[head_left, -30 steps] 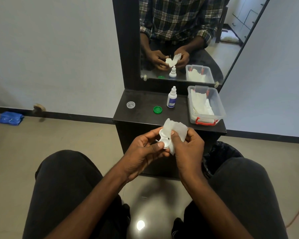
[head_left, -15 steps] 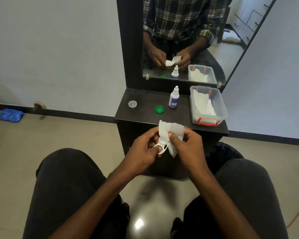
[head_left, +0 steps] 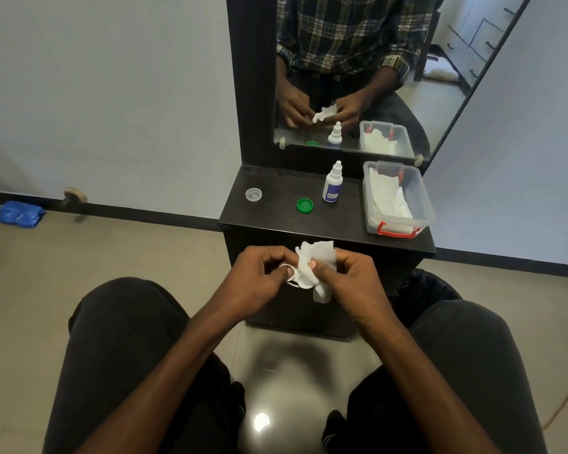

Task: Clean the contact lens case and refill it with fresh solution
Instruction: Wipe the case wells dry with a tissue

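Two hands work in front of a dark vanity shelf (head_left: pixel 276 214) set below a tall mirror (head_left: pixel 358 77); the person sits with knees apart, so the work hangs over the gap between the legs and not over the shelf.

On the shelf's right end stands one clear plastic box (head_left: pixel 423 204) with red latches, holding a stack of white tissues – near enough, I judge, for a fresh sheet to be taken without rising. One solution bottle (head_left: pixel 332 183) stands upright just left of the box, its cap on, which suggests the refill has not begun. Two small lids lie further left, well apart from each other: one green cap (head_left: pixel 305 205) near the bottle and one clear cap (head_left: pixel 253 194) toward the shelf's left end. They are probably the case's own covers, set aside so that the wells can be reached.

The left hand (head_left: pixel 259 283) is closed on one white contact lens case (head_left: pixel 289 273), thumb on top, only part of its ring showing. The right hand (head_left: pixel 348 276) is clamped on one crumpled tissue (head_left: pixel 315 267), thumb pressing it against the case's other end. The hands are close together, joined through case and tissue – the one steadies, the other wipes. The cleaning looks to be underway, with the filling yet to come.
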